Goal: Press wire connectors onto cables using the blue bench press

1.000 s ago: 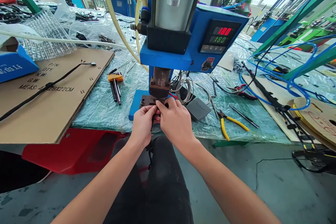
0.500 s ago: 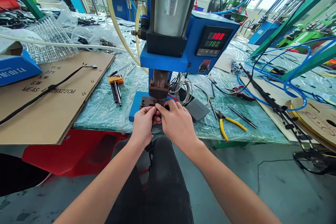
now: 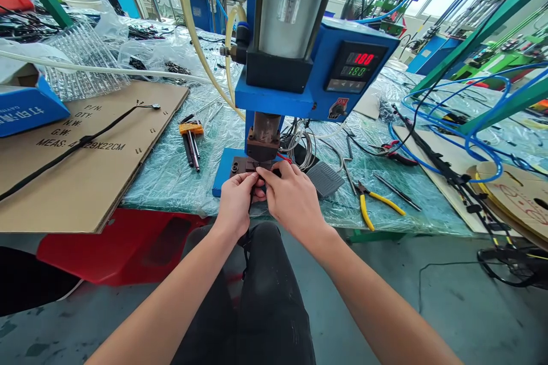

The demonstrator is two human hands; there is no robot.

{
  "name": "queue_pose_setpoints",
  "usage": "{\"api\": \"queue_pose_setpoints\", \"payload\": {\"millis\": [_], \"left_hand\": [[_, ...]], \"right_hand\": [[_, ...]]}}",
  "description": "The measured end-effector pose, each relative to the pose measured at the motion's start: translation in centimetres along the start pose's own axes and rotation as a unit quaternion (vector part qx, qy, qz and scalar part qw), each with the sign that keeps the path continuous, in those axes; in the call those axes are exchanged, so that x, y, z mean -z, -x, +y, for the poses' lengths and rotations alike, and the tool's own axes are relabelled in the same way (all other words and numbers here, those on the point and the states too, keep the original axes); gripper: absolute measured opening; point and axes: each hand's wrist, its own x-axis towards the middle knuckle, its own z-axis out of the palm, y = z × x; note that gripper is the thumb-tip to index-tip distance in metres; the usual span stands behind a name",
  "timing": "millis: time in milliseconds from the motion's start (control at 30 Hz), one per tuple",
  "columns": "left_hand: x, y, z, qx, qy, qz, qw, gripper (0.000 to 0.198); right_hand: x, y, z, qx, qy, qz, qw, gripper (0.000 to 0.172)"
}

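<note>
At the left end of the tabletop (image 3: 149, 191), brown cardboard (image 3: 47, 205) sticks out past the front edge. A blue box (image 3: 25, 111) sits on it, and 1 long black cable (image 3: 60, 158) lies across it. Next is an orange holder (image 3: 190, 128) with dark sticks, a bit back from the front edge.

Then comes my left hand (image 3: 234, 202), near the middle of the front edge. Its fingers are squeezed narrow on a thin black cord (image 3: 250, 201), which hangs down toward my legs. The blue press (image 3: 274, 100) stands just behind my 2 hands. My right hand (image 3: 295, 194) touches my left one. Its fingers are bent in close by the cord, but I cannot tell if they hold it too.

Right of that is a gray ridged block (image 3: 325, 178). Yellow cutters (image 3: 365, 211) lie close to the front edge, with a thin rod (image 3: 397, 191) beside them. Red pliers (image 3: 396, 151) lie farther back. A round reel (image 3: 522, 188) is near the front right corner.
</note>
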Motion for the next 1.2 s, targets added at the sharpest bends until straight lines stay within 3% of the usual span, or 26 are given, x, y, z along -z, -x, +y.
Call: {"api": "queue_pose_setpoints", "payload": {"millis": [467,1200], "left_hand": [[0.7,-0.3,-0.1,0.001,-0.034,-0.027,0.999,0.02],[0.3,-0.5,-0.5,-0.017,-0.037,-0.007,0.999,0.023]], "right_hand": [[-0.7,-0.1,-0.1,-0.02,-0.032,0.007,0.999,0.046],[-1.3,0.9,0.6,-0.033,-0.125,0.012,0.992,0.048]]}}
